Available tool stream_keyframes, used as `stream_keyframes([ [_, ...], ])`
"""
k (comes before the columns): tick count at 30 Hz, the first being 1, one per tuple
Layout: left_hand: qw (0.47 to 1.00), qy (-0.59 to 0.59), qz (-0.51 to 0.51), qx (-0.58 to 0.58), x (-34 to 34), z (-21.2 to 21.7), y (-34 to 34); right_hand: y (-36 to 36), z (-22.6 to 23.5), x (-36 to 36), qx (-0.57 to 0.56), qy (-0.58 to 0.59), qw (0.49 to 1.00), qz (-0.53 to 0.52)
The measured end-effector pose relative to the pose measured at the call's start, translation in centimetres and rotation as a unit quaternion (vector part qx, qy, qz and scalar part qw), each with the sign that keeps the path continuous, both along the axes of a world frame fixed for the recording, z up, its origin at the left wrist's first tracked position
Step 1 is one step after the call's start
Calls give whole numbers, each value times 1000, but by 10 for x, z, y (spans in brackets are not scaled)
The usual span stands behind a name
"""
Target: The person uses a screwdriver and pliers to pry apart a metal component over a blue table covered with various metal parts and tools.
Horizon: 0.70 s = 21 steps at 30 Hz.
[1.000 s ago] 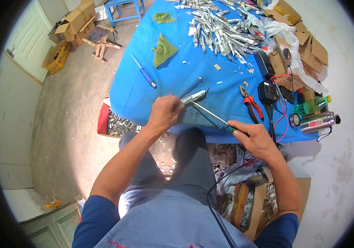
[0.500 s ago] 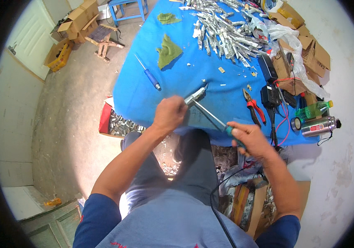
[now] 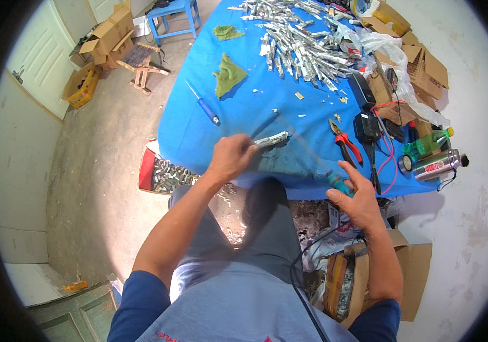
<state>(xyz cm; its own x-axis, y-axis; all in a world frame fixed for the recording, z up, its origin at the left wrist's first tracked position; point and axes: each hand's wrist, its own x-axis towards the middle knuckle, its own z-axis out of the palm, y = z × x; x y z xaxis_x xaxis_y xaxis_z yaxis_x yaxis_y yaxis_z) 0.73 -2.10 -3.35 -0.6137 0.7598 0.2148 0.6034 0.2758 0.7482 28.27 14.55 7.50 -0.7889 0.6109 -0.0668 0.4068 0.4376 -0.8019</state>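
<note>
Slim silvery-white metal piece (image 3: 272, 139), just one, lies near the front edge of the blue cloth-covered table (image 3: 190, 139), its left end in the left hand.

From the left, one yellow crate (image 3: 87, 93) and one low folding stool with wooden legs (image 3: 142, 71) stand on the floor. One red-sided box (image 3: 146, 168) beside the table holds small metallic bits, too many to count. One blue four-legged stool (image 3: 174, 21) stands farther back.

On the table lie one screwdriver with a blue handle (image 3: 207, 111) and two olive-green cloths, the larger (image 3: 230, 75) nearer the person, the smaller (image 3: 228, 32) beyond it. The left hand (image 3: 234, 157) has its fingers clamped on the metal piece. Beyond spreads one heap of similar silvery pieces (image 3: 306, 48), too tangled to count.

At the right hand (image 3: 364, 200), thumb and index finger stand apart, with one blurred teal-handled screwdriver (image 3: 340, 181) between them; whether the other fingers grip it, I cannot tell. Near it lies one pair of red-and-black pliers (image 3: 346, 145), then two black boxy adapters (image 3: 367, 126), one green plastic bottle (image 3: 426, 145) and one steel flask (image 3: 435, 165).
</note>
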Motion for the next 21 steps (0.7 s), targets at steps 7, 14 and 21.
stream_keyframes([
  [7,995,-95,-28,-29,-1,5,-6,21,-51,-73,250,154,956,19],
  [14,982,-188,-22,-13,-10,10,-6,15,-91,-130,161,79,976,120],
  [21,994,-97,28,-37,-3,7,-1,37,-85,-132,43,98,980,168],
])
